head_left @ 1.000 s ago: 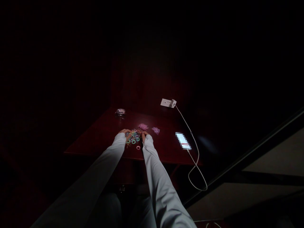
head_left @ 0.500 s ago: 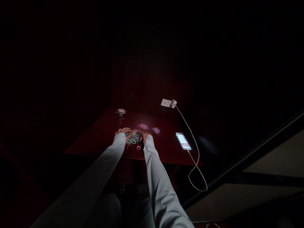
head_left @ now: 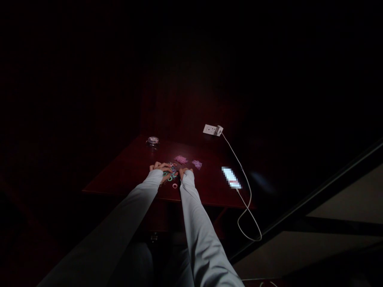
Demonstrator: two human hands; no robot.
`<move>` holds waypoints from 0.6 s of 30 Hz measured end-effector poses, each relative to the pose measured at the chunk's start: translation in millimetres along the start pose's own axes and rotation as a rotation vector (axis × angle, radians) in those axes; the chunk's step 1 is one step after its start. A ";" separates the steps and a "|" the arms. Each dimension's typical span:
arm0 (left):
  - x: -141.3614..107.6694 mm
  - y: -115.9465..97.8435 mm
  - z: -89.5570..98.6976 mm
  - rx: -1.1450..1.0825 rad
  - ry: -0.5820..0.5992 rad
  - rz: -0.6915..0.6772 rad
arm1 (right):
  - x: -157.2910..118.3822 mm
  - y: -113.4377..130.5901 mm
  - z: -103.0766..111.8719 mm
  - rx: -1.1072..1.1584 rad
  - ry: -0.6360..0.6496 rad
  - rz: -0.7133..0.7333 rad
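A loose heap of small coloured hair ties (head_left: 173, 174) lies on the dark red table (head_left: 119, 175). Over its left side my left hand (head_left: 160, 167) reaches with fingers stretched out and apart, covering part of it. At the right edge of the heap is my right hand (head_left: 186, 173), its fingers bent and drawn together; whatever they pinch is hidden. One pink hair tie (head_left: 175, 185) lies by itself nearer the front edge. Behind the hands sit a pink pile (head_left: 180, 159) and a smaller purple pile (head_left: 196, 164) of thin little pieces.
A clear round container with a pale lid (head_left: 153, 141) stands at the back left. To the right lies a lit phone (head_left: 231, 177), its white cable (head_left: 245, 179) running up to a charger in the wall socket (head_left: 209, 129). The surroundings are very dark.
My left hand has moved right and spread over the heap, hiding more of the hair ties. My right hand has shifted only slightly at the heap's right edge.
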State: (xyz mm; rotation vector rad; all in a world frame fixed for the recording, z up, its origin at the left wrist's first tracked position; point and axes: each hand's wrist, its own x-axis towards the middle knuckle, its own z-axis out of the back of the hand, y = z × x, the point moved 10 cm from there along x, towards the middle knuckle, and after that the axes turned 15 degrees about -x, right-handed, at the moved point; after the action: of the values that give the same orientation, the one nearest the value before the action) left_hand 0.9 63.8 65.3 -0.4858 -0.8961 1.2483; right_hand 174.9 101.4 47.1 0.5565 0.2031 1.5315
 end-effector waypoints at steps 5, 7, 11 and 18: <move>0.7 0.6 3.2 -0.028 -0.025 0.010 | 1.8 4.6 -5.7 -0.045 0.015 0.102; 0.7 1.2 2.8 -0.032 -0.032 0.007 | -1.4 6.6 -4.1 -0.076 0.011 0.116; 1.1 4.4 1.6 -0.003 -0.041 0.018 | -11.4 12.2 2.0 -0.120 0.023 0.098; 2.1 9.1 1.3 0.027 -0.037 0.031 | -20.9 20.8 7.4 -0.101 0.078 0.117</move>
State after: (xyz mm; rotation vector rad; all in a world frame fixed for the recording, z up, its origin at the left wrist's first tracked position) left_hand -5.4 68.1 60.0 -0.4574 -0.9049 1.2994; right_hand 158.9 78.3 58.5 0.4350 0.1541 1.6691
